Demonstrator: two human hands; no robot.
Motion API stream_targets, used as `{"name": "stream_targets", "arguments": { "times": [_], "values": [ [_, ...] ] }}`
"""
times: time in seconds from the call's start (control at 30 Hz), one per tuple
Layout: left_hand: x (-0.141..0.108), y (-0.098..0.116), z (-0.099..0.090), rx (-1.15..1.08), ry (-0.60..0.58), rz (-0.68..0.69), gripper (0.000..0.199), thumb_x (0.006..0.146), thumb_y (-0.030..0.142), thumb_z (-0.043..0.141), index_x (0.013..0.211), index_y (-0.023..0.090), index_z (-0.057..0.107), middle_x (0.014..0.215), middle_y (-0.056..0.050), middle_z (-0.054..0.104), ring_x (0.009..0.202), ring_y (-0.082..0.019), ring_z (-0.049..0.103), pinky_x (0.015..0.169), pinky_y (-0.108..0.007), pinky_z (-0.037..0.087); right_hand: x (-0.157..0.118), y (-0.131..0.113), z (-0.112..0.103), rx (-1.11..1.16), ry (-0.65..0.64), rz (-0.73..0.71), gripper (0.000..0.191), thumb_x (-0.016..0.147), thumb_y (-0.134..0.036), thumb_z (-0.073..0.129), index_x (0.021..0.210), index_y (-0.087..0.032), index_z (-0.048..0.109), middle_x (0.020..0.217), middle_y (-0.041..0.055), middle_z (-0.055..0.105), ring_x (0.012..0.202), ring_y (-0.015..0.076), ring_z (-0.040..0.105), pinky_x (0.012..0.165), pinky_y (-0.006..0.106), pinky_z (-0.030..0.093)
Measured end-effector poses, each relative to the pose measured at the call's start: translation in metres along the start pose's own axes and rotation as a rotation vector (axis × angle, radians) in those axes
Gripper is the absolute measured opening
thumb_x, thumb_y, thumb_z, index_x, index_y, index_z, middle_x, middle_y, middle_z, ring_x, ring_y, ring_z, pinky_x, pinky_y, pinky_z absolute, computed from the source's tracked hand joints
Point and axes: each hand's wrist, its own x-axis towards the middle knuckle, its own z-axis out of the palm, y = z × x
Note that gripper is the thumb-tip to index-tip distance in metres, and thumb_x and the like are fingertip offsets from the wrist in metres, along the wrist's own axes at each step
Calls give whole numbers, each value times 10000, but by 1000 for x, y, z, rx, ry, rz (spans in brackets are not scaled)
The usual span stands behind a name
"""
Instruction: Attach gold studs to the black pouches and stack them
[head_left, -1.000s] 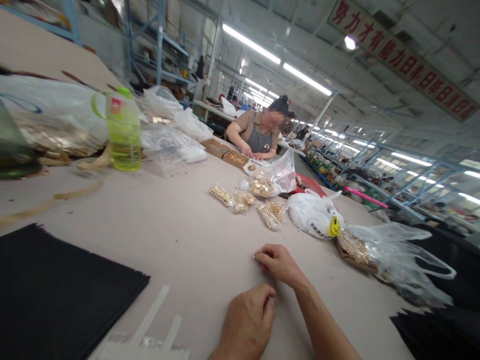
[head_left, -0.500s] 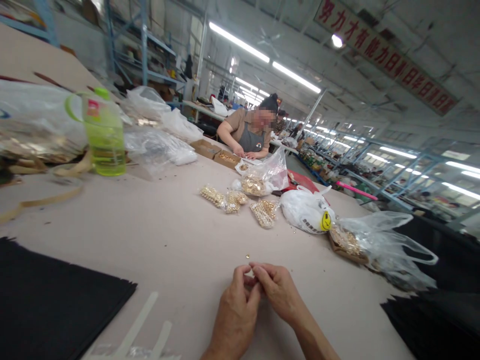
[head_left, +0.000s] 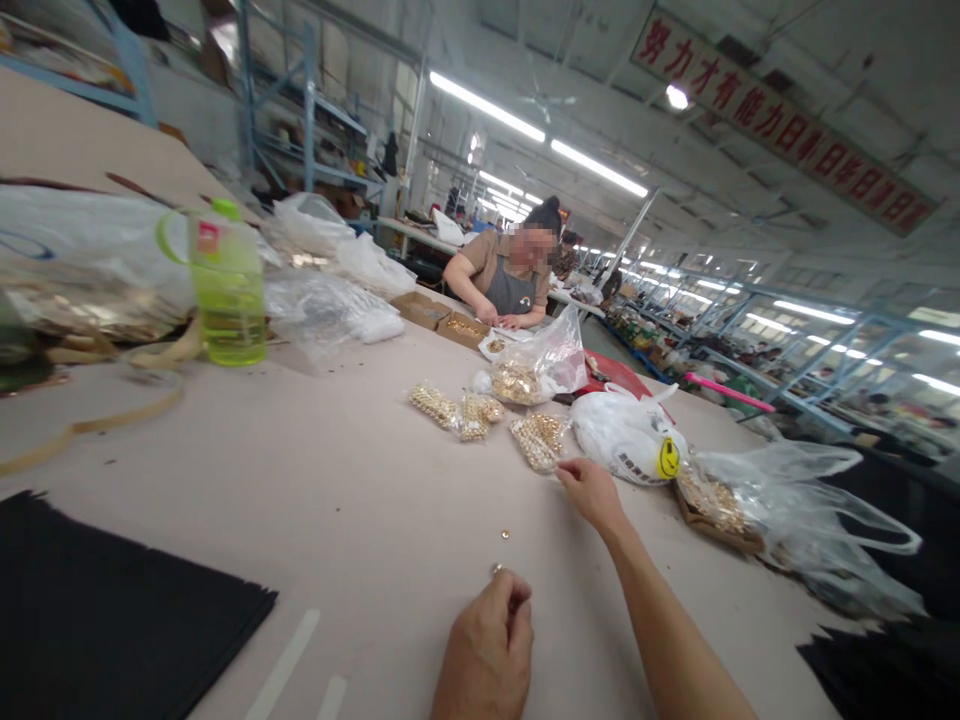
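With left hand point(head_left: 486, 645) curled and right hand point(head_left: 594, 492) pinched narrow, holds unclear, a tug at the clear packet point(head_left: 535, 442) near one o'clock might have spilled its contents.

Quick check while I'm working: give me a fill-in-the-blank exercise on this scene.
The hand beside a clear packet of small pieces is the ____ one. The smiley on the white bag is ____. The long, thin rod beyond that bag is bright ____. The material on the table, left of the left hand, is ____.

Missing words: right; yellow; pink; black.
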Motion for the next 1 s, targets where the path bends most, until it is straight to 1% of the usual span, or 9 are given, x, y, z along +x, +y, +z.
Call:
{"name": "stream_targets", "arguments": {
  "times": [0.13, 0.27, 0.4, 0.47, 0.53, 0.6, 0.67, 0.8, 1.0],
  "values": [
    [-1, 1, -1, 61, -20, 35, 162, 841, 112, 408, 825, 217, 531, 755, -10, 640, 723, -170, 625, 666, -259, 427, 0, -21, 14, -9, -27, -132, 247, 797, -293, 545, 879, -176, 747, 863, 63, 741, 824, 216, 654, 755, 294, 446],
    [-4, 3, -1, 126, -39, 86, 243, 743, 14, 416, 783, 213, 550, 768, -11, 651, 743, -169, 629, 652, -252, 424, -35, -44, 22, 33, -221, -228, 193, 806, -295, 562, 793, -202, 730, 731, -9, 719, 690, 158, 639, 630, 238, 430],
    [-9, 7, 0, 200, -75, 215, 275, 639, -15, 437, 732, 210, 566, 736, -8, 650, 701, -172, 621, 626, -264, 439, -63, -41, 16, 31, -293, -235, 187, 822, -273, 551, 845, -203, 723, 757, -7, 722, 702, 157, 637, 646, 247, 439],
    [-11, 7, 1, 235, -37, 327, 260, 655, 21, 481, 791, 208, 599, 814, -30, 670, 771, -194, 630, 690, -297, 477, -64, -30, 13, 0, -239, -223, 207, 826, -270, 548, 915, -204, 723, 814, 7, 729, 733, 164, 641, 691, 262, 457],
    [-13, 1, 2, 322, 103, 412, 301, 715, 87, 531, 976, 200, 629, 1050, -84, 675, 1001, -252, 613, 861, -380, 482, -55, -18, 11, -71, -121, -198, 245, 831, -282, 548, 999, -203, 708, 903, 25, 727, 769, 170, 643, 738, 275, 471],
    [-13, -11, 4, 477, 234, 441, 443, 756, 159, 571, 1198, 187, 571, 1316, -130, 575, 1246, -317, 483, 1017, -477, 400, -38, -8, 11, -151, 25, -158, 317, 846, -297, 536, 1114, -186, 662, 1040, 62, 704, 849, 188, 644, 809, 300, 472],
    [-11, -26, 6, 626, 251, 464, 555, 757, 186, 594, 1304, 170, 500, 1419, -148, 498, 1332, -337, 400, 1069, -511, 352, -18, -1, 11, -225, 112, -124, 415, 856, -317, 536, 1234, -157, 593, 1168, 114, 657, 983, 230, 625, 899, 341, 445],
    [-6, -41, 8, 685, 125, 517, 505, 751, 171, 596, 1253, 169, 538, 1311, -129, 598, 1219, -306, 517, 1047, -471, 397, 15, 1, 22, -301, 78, -107, 481, 834, -386, 600, 1244, -135, 597, 1179, 157, 650, 1085, 286, 593, 948, 361, 415],
    [-3, -26, 12, 521, -46, 495, 238, 704, 28, 537, 851, 197, 619, 874, -44, 673, 861, -217, 593, 775, -346, 494, 31, -9, 46, -362, 88, -77, 604, 834, -468, 596, 1329, -129, 530, 1257, 180, 599, 1163, 315, 547, 962, 383, 401]
  ]
}}
